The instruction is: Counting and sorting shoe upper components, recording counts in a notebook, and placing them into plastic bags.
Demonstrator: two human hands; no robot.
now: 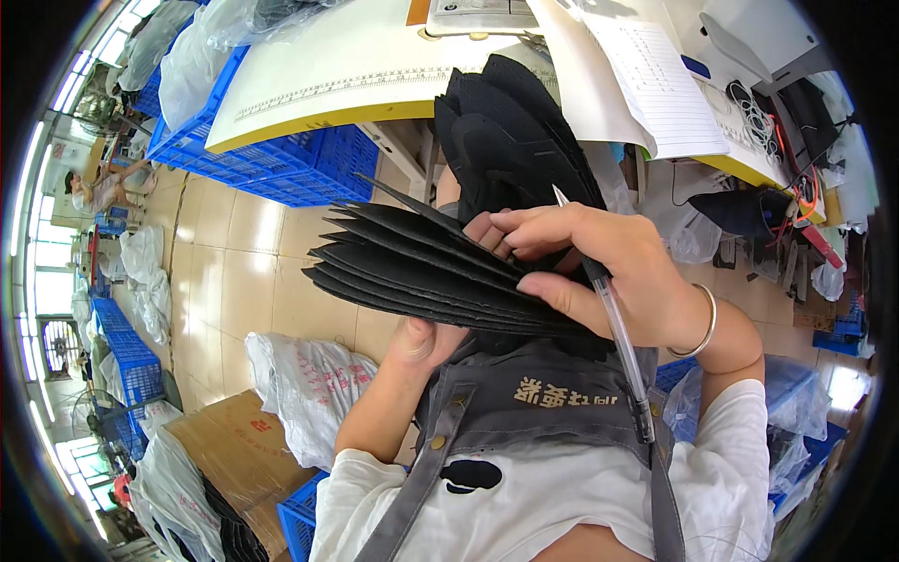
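Note:
A thick fanned stack of black insole-shaped sheets (421, 267) lies across my hands, in front of my apron. My left hand (433, 342) holds the stack from below at its left side; most of its fingers are hidden underneath. My right hand (618, 267) is closed over the right end, with its thumb on the sheets and its fingers curled among them. A clear-barrelled pen (616, 328) is also tucked in my right hand, its metal tip pointing up and away. Another group of black sheets (510, 140) fans out beyond my hands, toward the table.
A white table (346, 70) with a yellow edge and a printed ruler stands ahead. On its right side lie a lined notebook (646, 84) and coiled cables (754, 122). Blue crates (281, 164) stand under the table's left side. A white sack (309, 389) and a cardboard box (239, 459) sit at lower left.

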